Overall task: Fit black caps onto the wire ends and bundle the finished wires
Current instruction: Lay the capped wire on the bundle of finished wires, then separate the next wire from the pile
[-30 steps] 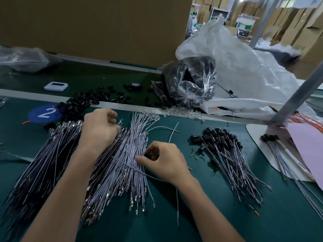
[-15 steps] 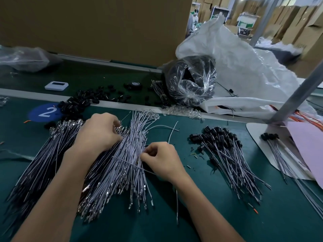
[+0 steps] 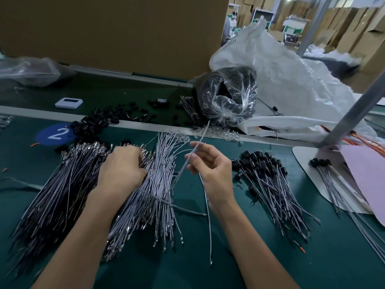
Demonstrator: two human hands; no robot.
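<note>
Right hand [image 3: 210,167] pinches one wire [image 3: 200,140], long axis slanting up and away. Caps [image 3: 91,126] lie far left on the tabletop [image 3: 208,274]. The left hand [image 3: 123,163] is nearer them, curled on the pile [image 3: 160,184], contents hidden.

The left hand [image 3: 121,166] and the right hand [image 3: 212,170] are bare, and so are the left forearm [image 3: 83,236] and the right forearm [image 3: 256,247], uncovered all the way from each wrist back to the near edge of the green surface [image 3: 187,272]. Both wrists are slim. The right hand's fingers [image 3: 205,150] are long and slender, their nails short and plain.
</note>
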